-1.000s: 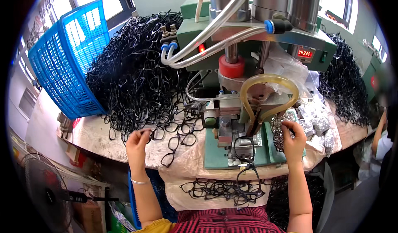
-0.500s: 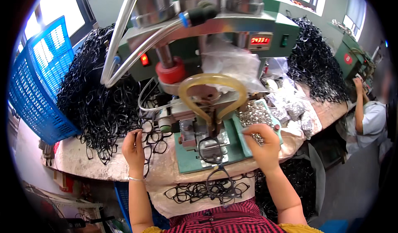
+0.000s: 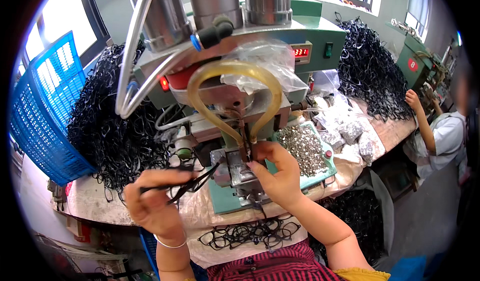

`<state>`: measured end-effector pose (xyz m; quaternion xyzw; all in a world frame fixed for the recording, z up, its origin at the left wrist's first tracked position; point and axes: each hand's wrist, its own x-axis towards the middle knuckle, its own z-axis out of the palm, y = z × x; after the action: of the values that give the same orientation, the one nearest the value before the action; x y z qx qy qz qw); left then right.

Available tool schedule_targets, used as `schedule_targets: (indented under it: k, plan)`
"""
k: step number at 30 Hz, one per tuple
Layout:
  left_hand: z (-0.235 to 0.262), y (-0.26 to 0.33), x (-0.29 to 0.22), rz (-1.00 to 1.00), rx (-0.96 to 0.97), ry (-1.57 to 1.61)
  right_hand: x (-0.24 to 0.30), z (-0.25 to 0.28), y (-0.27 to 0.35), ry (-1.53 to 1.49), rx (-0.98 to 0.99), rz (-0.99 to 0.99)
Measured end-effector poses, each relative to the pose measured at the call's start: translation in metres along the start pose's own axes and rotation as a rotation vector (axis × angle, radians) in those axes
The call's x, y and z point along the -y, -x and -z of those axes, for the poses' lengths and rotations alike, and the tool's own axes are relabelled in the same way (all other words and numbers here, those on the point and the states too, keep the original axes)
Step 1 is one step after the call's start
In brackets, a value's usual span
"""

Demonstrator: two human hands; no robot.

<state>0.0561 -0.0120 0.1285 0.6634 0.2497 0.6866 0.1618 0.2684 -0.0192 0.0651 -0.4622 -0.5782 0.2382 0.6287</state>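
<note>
My left hand [image 3: 152,204] holds a black eyeglass frame [image 3: 196,182] by one side, its other end reaching the metal fixture [image 3: 235,167] of the green press machine [image 3: 260,56]. My right hand [image 3: 277,173] rests against the fixture under the looped yellow hose [image 3: 235,96], fingertips pinched at the metal block; whether they hold a small part I cannot tell. A tray of small silver metal parts [image 3: 302,148] lies just right of that hand.
A big heap of black frames [image 3: 112,131] and a blue plastic basket [image 3: 42,116] stand on the left. More frames lie on my lap cloth [image 3: 250,233]. Bags of silver parts [image 3: 352,131], another frame heap [image 3: 370,76] and a seated person [image 3: 440,131] are on the right.
My head has moved closer to the machine. My left hand lifted one frame off the table toward the fixture. My right hand went from the silver parts tray to the fixture.
</note>
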Motion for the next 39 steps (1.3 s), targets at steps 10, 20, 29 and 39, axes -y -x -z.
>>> schedule_targets:
  k: [10, 20, 29, 39]
  plan:
    - [-0.013, -0.029, -0.006, -0.037, 0.04, -0.209, 0.012, -0.001, -0.002, -0.194, 0.035, -0.06]
    - [-0.015, -0.017, -0.02, 0.025, 0.068, -0.219, 0.026, 0.006, -0.002, -0.352, 0.151, -0.341]
    - [-0.011, -0.012, -0.008, -0.204, 0.131, -0.393, 0.018, -0.006, 0.001, -0.401, 0.056, -0.291]
    - [-0.01, 0.003, -0.004, -0.341, 0.341, -0.291, 0.032, 0.021, -0.057, -0.406, 0.352, -0.696]
